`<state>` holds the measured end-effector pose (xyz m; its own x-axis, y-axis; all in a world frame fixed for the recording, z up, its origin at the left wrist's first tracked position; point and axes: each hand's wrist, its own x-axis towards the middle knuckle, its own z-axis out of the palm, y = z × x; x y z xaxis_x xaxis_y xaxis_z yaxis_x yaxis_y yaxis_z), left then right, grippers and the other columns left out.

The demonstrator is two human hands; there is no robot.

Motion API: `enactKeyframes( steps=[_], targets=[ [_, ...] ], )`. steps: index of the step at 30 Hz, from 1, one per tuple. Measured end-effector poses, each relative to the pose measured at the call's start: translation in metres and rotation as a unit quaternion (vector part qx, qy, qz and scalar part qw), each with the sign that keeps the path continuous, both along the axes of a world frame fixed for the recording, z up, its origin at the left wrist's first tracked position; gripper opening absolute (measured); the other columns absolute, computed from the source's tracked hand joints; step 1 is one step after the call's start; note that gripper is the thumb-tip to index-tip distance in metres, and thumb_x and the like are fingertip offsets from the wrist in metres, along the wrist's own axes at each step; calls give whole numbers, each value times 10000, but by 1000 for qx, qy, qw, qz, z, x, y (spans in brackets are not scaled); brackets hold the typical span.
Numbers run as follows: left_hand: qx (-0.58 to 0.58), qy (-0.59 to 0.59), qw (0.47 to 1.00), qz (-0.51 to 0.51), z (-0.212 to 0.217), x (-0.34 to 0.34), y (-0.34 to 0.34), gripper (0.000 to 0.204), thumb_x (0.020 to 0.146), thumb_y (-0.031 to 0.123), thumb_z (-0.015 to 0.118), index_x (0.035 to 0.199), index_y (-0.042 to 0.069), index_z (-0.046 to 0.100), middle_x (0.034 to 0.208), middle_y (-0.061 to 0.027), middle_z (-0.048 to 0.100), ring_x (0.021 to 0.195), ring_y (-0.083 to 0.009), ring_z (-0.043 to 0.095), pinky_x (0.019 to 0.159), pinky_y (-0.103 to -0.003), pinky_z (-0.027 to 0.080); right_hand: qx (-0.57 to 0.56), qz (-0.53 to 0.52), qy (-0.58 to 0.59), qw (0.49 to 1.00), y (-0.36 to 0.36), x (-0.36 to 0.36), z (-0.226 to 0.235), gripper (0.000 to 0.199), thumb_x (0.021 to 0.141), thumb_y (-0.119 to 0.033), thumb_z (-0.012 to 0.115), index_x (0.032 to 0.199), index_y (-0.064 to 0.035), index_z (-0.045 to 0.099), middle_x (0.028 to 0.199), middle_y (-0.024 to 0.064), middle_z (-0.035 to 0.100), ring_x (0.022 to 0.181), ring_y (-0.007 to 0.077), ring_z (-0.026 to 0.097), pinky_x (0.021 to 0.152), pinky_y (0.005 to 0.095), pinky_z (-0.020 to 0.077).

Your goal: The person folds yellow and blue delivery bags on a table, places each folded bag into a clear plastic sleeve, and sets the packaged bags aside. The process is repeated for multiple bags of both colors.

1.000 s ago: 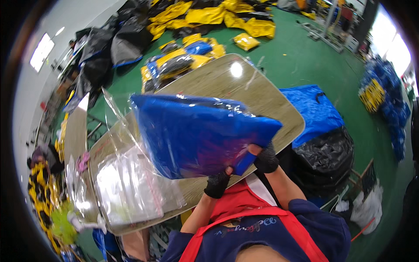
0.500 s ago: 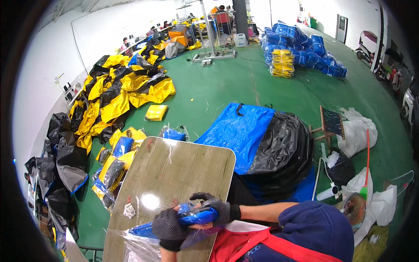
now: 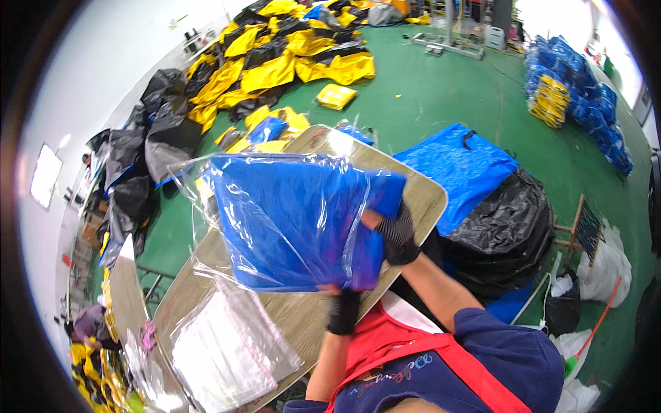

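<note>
Blue folded cloth [image 3: 289, 220] is sitting inside a clear bag [image 3: 206, 179]; both hands are gripping it, left hand [image 3: 342, 311] underneath, right hand [image 3: 396, 234] at its side, lifting it above the surface [image 3: 420, 196].

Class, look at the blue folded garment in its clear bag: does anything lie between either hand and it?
Nothing visible does. The left hand grips the bagged blue garment at its lower edge, and the right hand holds its right side, above the table.
</note>
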<state>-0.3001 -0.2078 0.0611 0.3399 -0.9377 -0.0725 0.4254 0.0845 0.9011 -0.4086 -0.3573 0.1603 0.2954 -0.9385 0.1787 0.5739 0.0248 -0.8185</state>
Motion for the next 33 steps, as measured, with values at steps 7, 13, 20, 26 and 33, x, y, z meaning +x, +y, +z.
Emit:
enactKeyframes(
  steps=[7,13,20,26,33],
  targets=[
    [-92,-736,638,205,146,52,36,819,643,420,836,1277,37,485,1190,-181,563,1093,-328,541,950,-465,401,-514,115,231,818,-15,-9,93,527,611,-283,872,984,-58,575,949,135,613,915,316,621,826,413,501],
    [39,-469,866,168,157,105,34,698,624,268,886,1179,5,555,1156,-147,615,1047,-268,599,914,-393,468,-423,-13,202,883,-13,-7,85,634,779,-271,759,1291,-26,476,1200,125,567,1108,267,544,940,368,436],
    [-147,-201,951,184,130,93,21,813,784,569,667,1331,13,436,1217,-103,550,1078,-212,543,964,-353,416,-109,112,153,976,-38,1,39,290,902,-257,616,983,9,698,891,36,673,836,100,574,785,238,453],
    [-77,-125,962,230,173,94,32,557,962,443,410,1197,-36,572,1109,-135,629,1013,-206,582,941,-335,412,-226,45,196,953,-13,27,71,259,911,-195,603,1024,20,690,902,71,706,835,79,598,783,228,467],
    [-103,-407,811,408,187,114,63,543,1012,413,361,1077,-54,632,1047,-159,653,974,-218,612,924,-327,448,-381,-89,112,913,0,38,123,271,929,-217,594,1017,23,684,839,94,714,739,112,630,715,253,493]
  ],
)
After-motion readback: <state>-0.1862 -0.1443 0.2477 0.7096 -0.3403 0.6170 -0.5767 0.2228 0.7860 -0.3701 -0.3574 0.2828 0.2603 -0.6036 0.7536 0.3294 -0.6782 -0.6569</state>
